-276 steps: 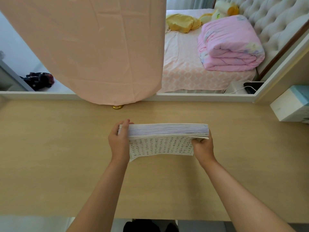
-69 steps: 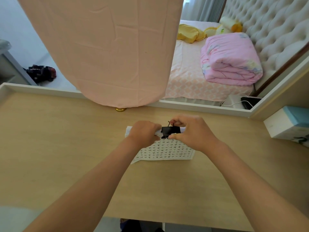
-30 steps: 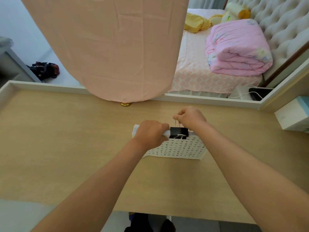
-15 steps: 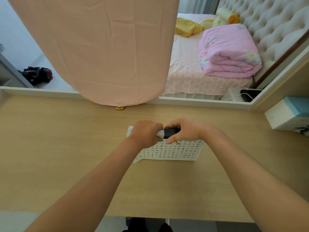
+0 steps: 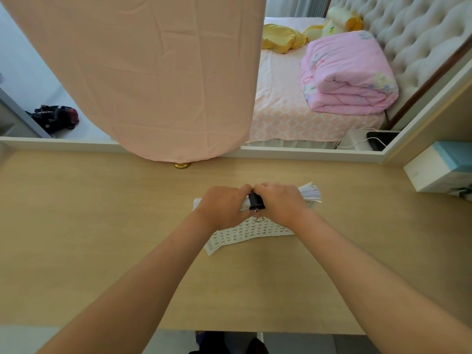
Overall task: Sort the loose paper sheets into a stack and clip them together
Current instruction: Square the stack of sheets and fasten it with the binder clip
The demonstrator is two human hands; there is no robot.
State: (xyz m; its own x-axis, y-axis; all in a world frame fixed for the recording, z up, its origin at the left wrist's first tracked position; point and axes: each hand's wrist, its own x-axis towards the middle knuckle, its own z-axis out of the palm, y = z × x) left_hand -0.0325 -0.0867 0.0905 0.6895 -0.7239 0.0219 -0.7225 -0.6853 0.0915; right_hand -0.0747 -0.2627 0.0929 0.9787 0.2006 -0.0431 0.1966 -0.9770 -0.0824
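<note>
At the middle of the desk (image 5: 102, 238) I see the paper stack (image 5: 255, 229) lying flat, a black binder clip (image 5: 255, 204) on its far edge. My left hand (image 5: 224, 205) and right hand (image 5: 281, 203) flank the clip, fingers curled tight over the stack's edge, and they hide most of it. A pink cloth (image 5: 153, 72) hangs over the desk's far rim above a brass foot (image 5: 182, 165). A white and blue box (image 5: 439, 167) sits well apart at right, and a folded quilt (image 5: 347, 75) lies on the bed beyond.
</note>
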